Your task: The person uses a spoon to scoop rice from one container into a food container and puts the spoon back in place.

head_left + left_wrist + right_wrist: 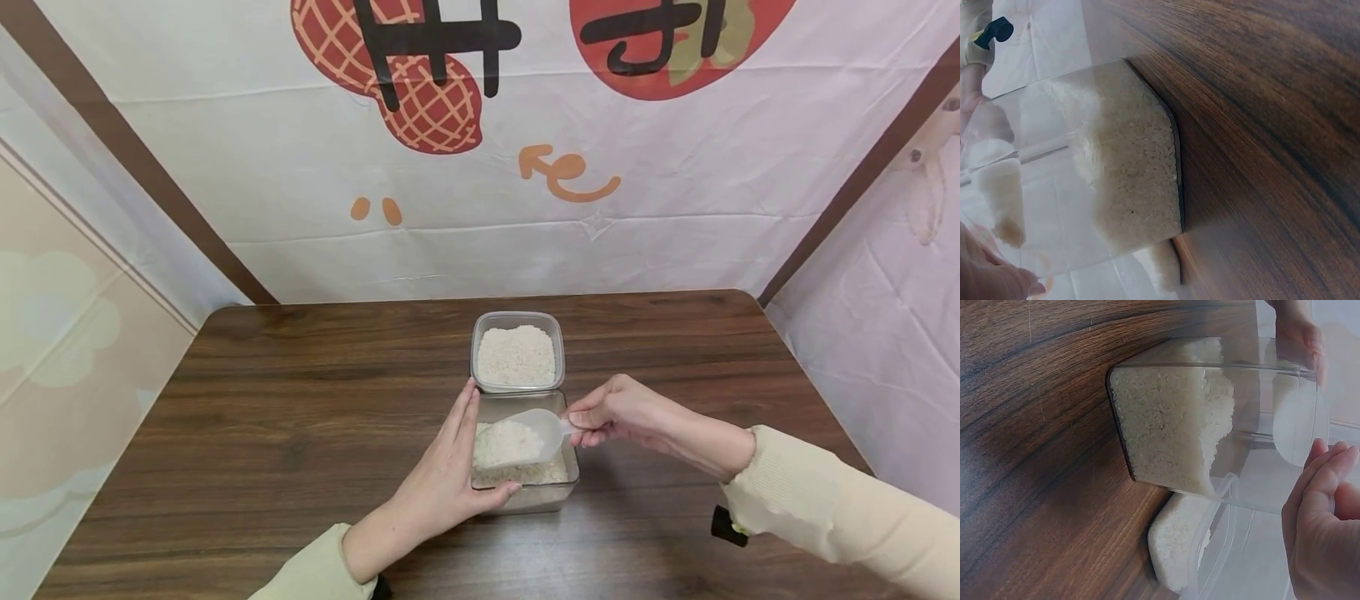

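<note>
A clear, tall box (536, 500) stands on the table with white rice (1141, 162) filling its lower part. My right hand (611, 412) pinches the short handle of a translucent scoop (553, 432) at the box's right rim. Heaped with rice, the scoop's bowl is inside the box mouth, above the rice below; the right wrist view shows the scoop (1291, 415) through the wall. My left hand (446, 475) rests against the box's left side, fingers straight along the rim and thumb across the front edge.
Directly behind the box stands a smaller clear tub (519, 315), also holding rice. Both stand on a dark wood-grain table (300, 433). A white printed cloth (480, 267) hangs behind the table's far edge.
</note>
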{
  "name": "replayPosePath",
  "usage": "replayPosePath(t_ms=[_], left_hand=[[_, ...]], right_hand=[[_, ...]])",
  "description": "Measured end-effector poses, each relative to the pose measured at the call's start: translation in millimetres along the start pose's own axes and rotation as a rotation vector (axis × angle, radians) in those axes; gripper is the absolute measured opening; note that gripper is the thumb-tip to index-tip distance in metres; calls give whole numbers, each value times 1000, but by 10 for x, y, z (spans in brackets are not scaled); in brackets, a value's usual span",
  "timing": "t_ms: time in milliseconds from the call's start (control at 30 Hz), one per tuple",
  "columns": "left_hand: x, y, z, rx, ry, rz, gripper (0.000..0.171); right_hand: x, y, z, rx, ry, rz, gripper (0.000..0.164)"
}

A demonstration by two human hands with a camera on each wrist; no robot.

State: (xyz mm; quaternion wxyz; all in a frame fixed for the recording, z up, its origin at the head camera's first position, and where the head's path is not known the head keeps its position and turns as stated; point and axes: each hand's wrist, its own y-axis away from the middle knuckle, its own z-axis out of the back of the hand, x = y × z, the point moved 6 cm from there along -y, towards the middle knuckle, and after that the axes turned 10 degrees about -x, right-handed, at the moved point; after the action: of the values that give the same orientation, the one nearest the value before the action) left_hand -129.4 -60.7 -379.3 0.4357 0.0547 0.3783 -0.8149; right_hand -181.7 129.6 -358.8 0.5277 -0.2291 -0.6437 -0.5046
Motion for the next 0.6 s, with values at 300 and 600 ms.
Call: replayPosePath(t_ms=[300, 600], left_hand=[[5, 8, -1, -2, -10, -5, 104], [4, 6, -3, 6, 4, 2, 105]], right_hand=[[-36, -13, 60, -3, -25, -6, 35], [-72, -10, 132, -10, -70, -24, 36]])
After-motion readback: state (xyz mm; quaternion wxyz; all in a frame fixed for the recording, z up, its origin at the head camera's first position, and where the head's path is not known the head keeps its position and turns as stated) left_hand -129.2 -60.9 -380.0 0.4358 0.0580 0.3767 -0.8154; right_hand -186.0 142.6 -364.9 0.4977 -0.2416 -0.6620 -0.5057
